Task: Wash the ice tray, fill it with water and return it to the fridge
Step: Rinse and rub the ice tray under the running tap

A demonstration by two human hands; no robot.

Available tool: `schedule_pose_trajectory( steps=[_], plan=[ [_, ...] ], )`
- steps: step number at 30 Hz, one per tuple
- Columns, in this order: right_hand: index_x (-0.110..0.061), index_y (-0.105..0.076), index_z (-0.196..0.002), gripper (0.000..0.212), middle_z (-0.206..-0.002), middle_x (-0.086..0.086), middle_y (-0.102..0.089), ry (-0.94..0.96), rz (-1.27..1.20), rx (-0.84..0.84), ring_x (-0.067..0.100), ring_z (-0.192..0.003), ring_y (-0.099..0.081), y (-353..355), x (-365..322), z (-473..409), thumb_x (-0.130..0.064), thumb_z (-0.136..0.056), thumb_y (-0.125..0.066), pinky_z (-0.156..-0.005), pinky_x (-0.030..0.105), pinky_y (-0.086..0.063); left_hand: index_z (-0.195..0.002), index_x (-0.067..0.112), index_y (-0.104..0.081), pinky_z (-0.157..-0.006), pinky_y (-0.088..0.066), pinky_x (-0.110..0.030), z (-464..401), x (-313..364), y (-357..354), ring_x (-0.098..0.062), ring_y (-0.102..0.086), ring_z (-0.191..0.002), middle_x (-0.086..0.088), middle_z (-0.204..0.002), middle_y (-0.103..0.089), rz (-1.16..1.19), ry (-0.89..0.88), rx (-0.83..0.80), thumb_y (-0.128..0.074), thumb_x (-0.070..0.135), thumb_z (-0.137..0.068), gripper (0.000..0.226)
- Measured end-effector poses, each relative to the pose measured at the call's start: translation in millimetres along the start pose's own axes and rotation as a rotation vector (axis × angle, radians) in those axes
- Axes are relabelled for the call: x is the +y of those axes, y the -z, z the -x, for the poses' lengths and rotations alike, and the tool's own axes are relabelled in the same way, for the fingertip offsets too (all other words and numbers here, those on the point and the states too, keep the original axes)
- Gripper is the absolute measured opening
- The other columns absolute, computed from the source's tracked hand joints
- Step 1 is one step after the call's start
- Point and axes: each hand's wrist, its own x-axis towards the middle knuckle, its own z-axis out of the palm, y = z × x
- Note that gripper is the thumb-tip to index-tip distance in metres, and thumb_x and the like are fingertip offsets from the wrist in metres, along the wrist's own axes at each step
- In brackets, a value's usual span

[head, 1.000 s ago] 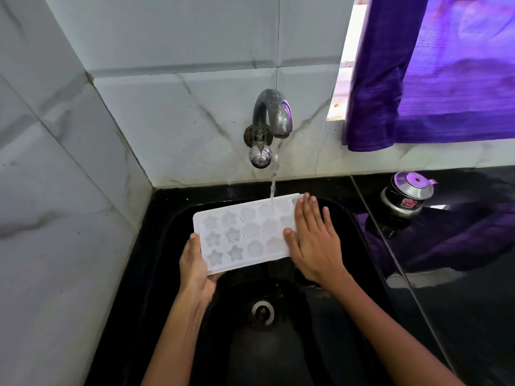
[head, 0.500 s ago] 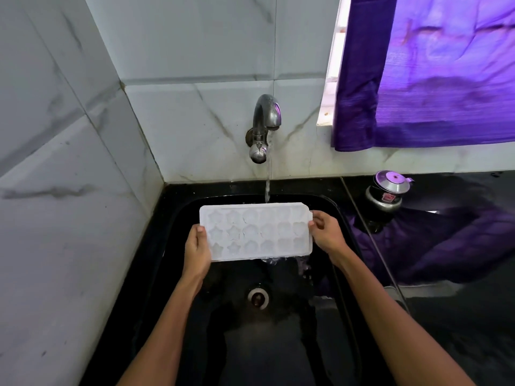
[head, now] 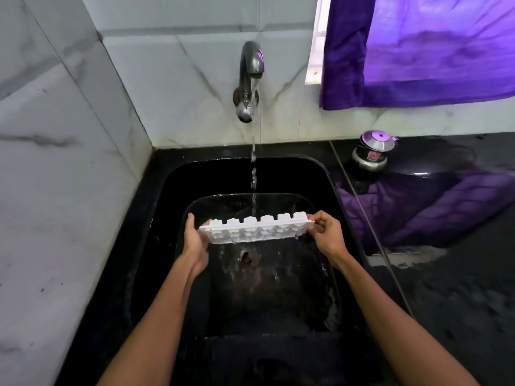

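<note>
A white plastic ice tray [head: 255,229] is held over the black sink [head: 172,174], turned so its moulded underside bumps face me and its open side faces away. My left hand [head: 195,240] grips its left end. My right hand [head: 327,235] pinches its right end. A thin stream of water falls from the steel tap [head: 249,79] onto the tray near its middle and drips off below. The drain [head: 245,256] lies under the tray.
Marble-look tiles form the wall on the left and behind the tap. A steel lidded pot [head: 372,151] stands on the wet black counter [head: 446,274] at the right. A purple curtain [head: 418,48] hangs above the counter.
The tray went from lying flat with its cavities up to being tipped over, underside toward me. It has come lower in the sink, and my right hand moved from lying on it to pinching its end.
</note>
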Motion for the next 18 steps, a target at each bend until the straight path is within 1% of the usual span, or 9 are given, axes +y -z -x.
schedule_pose_trajectory(
  steps=[2,4,7,8,11,13,15,16,18],
  plan=[
    [-0.010,-0.049,-0.070,0.036,-0.098,0.008,-0.063,0.056,0.037,-0.006,0.003,-0.085,-0.061,2,3,3,0.024,-0.083,-0.046,-0.067,0.010,-0.051,-0.135,0.012,-0.048,-0.084,-0.044,-0.040,4,-4,1,-0.028,-0.055,-0.110,-0.014,-0.121,-0.059,0.026,0.029,-0.018,-0.021,0.064,-0.093,0.073],
    [-0.011,-0.051,-0.068,0.041,-0.096,0.010,-0.063,0.087,0.092,-0.024,0.011,-0.088,-0.062,6,8,7,0.029,-0.079,-0.046,-0.070,0.009,-0.050,-0.139,0.013,-0.044,-0.087,-0.043,-0.040,7,-11,4,-0.026,-0.055,-0.107,-0.013,-0.125,-0.057,0.057,0.061,-0.041,-0.024,0.061,-0.095,0.068],
    [-0.013,-0.052,-0.065,0.040,-0.097,0.009,-0.065,0.193,0.216,-0.006,0.014,-0.092,-0.063,11,15,15,0.025,-0.077,-0.049,-0.075,0.009,-0.048,-0.120,0.016,-0.059,-0.089,-0.041,-0.036,12,-20,10,-0.019,-0.059,-0.094,-0.010,-0.129,-0.058,0.020,0.106,-0.101,-0.025,0.050,-0.100,0.052],
    [-0.014,-0.052,-0.065,0.039,-0.095,0.006,-0.065,0.239,0.255,0.008,0.011,-0.092,-0.062,12,17,16,0.022,-0.079,-0.048,-0.076,0.010,-0.048,-0.114,0.016,-0.060,-0.090,-0.040,-0.036,13,-22,12,-0.018,-0.060,-0.091,-0.009,-0.128,-0.059,0.005,0.126,-0.092,-0.027,0.044,-0.102,0.045],
    [-0.020,-0.052,-0.063,0.043,-0.093,0.000,-0.065,0.278,0.311,0.014,0.008,-0.092,-0.060,13,17,15,0.019,-0.081,-0.046,-0.076,0.009,-0.046,-0.123,0.007,-0.053,-0.079,-0.055,-0.042,14,-21,15,-0.023,-0.063,-0.088,-0.013,-0.110,-0.065,0.010,0.166,-0.048,-0.034,0.017,-0.103,0.029],
    [-0.023,-0.054,-0.060,0.049,-0.092,-0.003,-0.065,0.290,0.381,-0.011,0.011,-0.093,-0.062,13,15,7,0.020,-0.080,-0.045,-0.075,0.007,-0.046,-0.120,0.006,-0.050,-0.078,-0.053,-0.046,15,-14,10,-0.026,-0.062,-0.085,-0.013,-0.099,-0.063,0.073,0.170,-0.012,-0.032,0.011,-0.103,0.025],
    [-0.022,-0.058,-0.058,0.050,-0.089,-0.004,-0.066,0.268,0.438,-0.065,0.014,-0.091,-0.065,12,8,-4,0.019,-0.081,-0.044,-0.073,0.007,-0.046,-0.116,0.010,-0.050,-0.081,-0.048,-0.046,12,-7,4,-0.025,-0.060,-0.084,-0.011,-0.100,-0.061,0.055,0.121,0.033,-0.032,0.012,-0.103,0.022],
    [-0.024,-0.058,-0.057,0.050,-0.086,-0.002,-0.068,0.248,0.447,-0.075,0.015,-0.089,-0.065,10,2,-10,0.018,-0.082,-0.043,-0.074,0.010,-0.047,-0.115,0.011,-0.051,-0.079,-0.049,-0.044,10,-4,1,-0.023,-0.060,-0.086,-0.011,-0.105,-0.061,-0.001,0.071,0.048,-0.032,0.013,-0.104,0.023],
    [-0.026,-0.056,-0.062,0.047,-0.084,0.003,-0.069,0.234,0.426,-0.030,0.020,-0.087,-0.066,-1,-12,-25,0.014,-0.082,-0.041,-0.076,0.026,-0.052,-0.119,0.009,-0.054,-0.071,-0.051,-0.041,4,-2,-4,-0.023,-0.061,-0.090,-0.011,-0.115,-0.061,-0.082,-0.023,0.090,-0.033,0.016,-0.104,0.027]
  ],
)
